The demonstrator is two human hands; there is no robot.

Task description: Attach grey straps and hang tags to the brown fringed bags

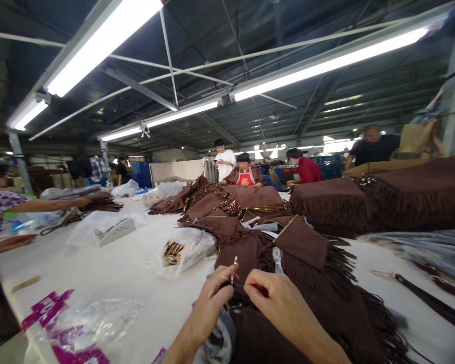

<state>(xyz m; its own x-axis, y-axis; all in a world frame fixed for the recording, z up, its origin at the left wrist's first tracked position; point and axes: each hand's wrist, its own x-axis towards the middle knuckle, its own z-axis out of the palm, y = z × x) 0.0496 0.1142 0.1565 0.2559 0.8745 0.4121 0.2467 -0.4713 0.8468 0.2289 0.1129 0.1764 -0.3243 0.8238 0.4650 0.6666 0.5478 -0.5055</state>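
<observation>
**Gold metal piece (235, 261), long axis near vertical**

The left hand (213, 292) is closed on it above brown fringed pieces (303, 242), upper end leaning slightly right. The right hand (275, 293) is pinched just beside; whether it holds anything, I cannot tell.

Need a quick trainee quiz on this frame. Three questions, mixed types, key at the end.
1. Which hand holds up the small gold-coloured metal piece?
2. True or false: gold-coloured parts show in a plastic bag on the white table.
3. Fill in: several of the brown pieces are edged with hanging ____.

Key
1. The left hand.
2. True.
3. Fringe.
</observation>
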